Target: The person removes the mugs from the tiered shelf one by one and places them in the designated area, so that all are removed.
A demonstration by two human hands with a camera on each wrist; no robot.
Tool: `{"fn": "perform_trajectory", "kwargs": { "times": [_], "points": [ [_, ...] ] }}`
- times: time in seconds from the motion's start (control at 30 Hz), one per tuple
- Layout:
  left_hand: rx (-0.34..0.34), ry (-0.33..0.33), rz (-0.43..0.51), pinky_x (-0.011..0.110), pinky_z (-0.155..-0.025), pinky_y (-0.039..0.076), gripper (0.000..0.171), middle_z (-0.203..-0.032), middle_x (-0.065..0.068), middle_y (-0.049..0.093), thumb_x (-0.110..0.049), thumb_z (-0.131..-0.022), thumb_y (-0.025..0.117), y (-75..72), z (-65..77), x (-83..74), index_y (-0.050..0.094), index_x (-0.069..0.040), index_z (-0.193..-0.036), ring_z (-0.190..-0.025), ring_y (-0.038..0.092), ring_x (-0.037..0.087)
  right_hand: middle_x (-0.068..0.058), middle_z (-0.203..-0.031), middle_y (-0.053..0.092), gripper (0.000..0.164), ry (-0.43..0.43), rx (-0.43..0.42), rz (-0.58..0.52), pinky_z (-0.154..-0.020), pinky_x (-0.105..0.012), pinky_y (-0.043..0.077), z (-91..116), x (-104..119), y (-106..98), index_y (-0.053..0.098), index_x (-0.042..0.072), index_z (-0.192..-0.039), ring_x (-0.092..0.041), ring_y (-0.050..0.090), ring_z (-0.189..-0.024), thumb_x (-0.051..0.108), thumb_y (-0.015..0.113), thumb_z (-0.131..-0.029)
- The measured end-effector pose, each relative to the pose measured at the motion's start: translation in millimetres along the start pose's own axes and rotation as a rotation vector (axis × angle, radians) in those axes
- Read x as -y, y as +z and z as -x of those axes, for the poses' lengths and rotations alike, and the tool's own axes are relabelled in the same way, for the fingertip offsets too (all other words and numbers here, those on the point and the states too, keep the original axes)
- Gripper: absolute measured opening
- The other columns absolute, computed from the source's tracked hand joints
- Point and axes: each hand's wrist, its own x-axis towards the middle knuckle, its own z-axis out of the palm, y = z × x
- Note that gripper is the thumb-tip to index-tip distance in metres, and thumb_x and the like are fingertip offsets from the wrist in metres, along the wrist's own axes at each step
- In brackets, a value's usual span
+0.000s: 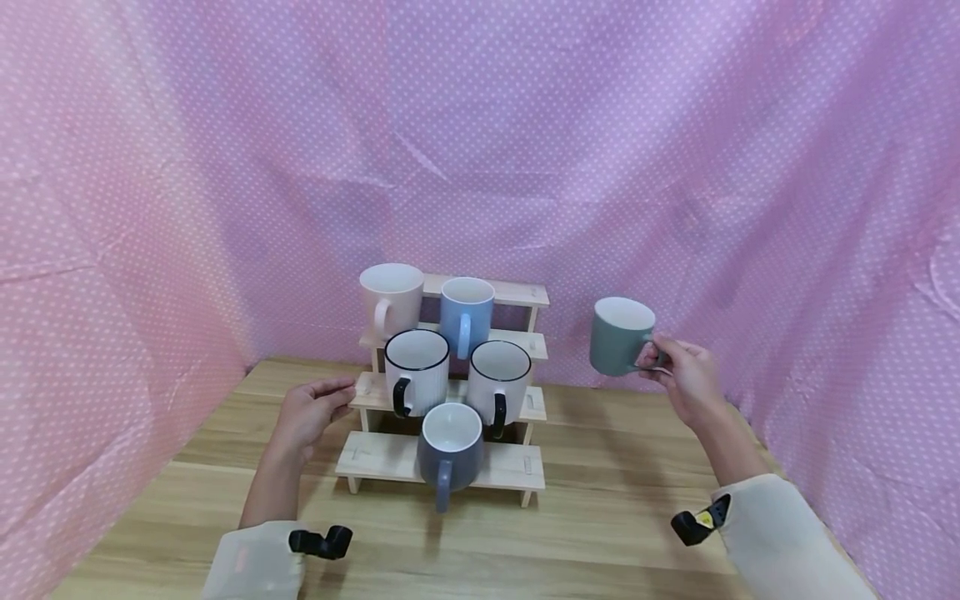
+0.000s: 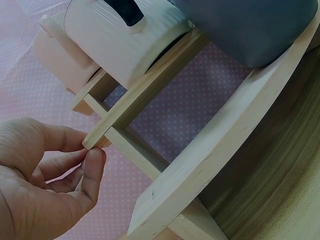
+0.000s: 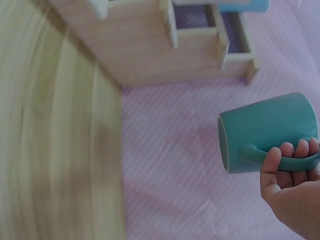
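My right hand [image 1: 686, 379] holds a green mug [image 1: 617, 343] by its handle, up in the air to the right of a wooden tiered stand [image 1: 375, 454]. In the right wrist view the fingers curl round the green handle [image 3: 295, 163]. My left hand [image 1: 309, 412] pinches the left end of a middle step of the stand, thumb below and fingertips at the edge [image 2: 92, 142]. On the stand sit a grey mug [image 1: 450, 454] on the lowest step, two white mugs with black rims, a blue mug [image 1: 467, 312] and a pale pink mug [image 1: 392, 300] higher up.
The stand is on a wood-grain table [image 1: 592, 517]. A pink polka-dot cloth [image 1: 480, 150] hangs behind and along both sides. The white mugs' black handles [image 1: 401, 397] and the grey mug's handle [image 1: 443, 487] point toward the front.
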Motion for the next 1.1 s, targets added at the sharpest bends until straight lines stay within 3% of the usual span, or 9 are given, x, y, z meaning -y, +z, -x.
{"fn": "perform_trajectory", "kwargs": {
  "times": [0.37, 0.67, 1.1],
  "points": [
    [0.001, 0.000, -0.010, 0.018, -0.082, 0.058, 0.039, -0.106, -0.003, 0.068, -0.006, -0.101, 0.064, 0.0, -0.4, 0.7, 0.057, 0.014, -0.134, -0.089, 0.063, 0.001, -0.002, -0.081, 0.065, 0.034, 0.023, -0.174, -0.055, -0.074, -0.027, 0.061, 7.1, -27.0, -51.4, 0.069, 0.001, -0.079, -0.014, 0.065, -0.078, 0.016, 0.056, -0.107],
    [-0.002, -0.011, -0.008, 0.017, -0.083, 0.058, 0.040, -0.109, 0.000, 0.067, -0.007, -0.101, 0.065, 0.4, -0.3, -0.2, 0.057, 0.013, -0.134, -0.090, 0.063, 0.002, -0.004, -0.074, 0.065, 0.031, 0.021, -0.374, -0.151, -0.066, -0.028, 0.063, 2.9, -47.7, -85.0, 0.071, -0.001, -0.077, -0.014, 0.066, -0.069, 0.007, 0.058, -0.104],
    [0.001, -0.027, 0.004, 0.018, -0.085, 0.057, 0.042, -0.115, 0.002, 0.067, -0.008, -0.101, 0.065, 0.4, 0.5, -2.5, 0.056, 0.012, -0.137, -0.093, 0.063, 0.001, 0.000, -0.070, 0.064, 0.030, 0.095, -0.521, -0.074, -0.062, -0.024, 0.062, 6.8, -75.1, -121.6, 0.072, 0.006, -0.078, -0.009, 0.065, -0.064, 0.012, 0.059, -0.104]
  ]
}}
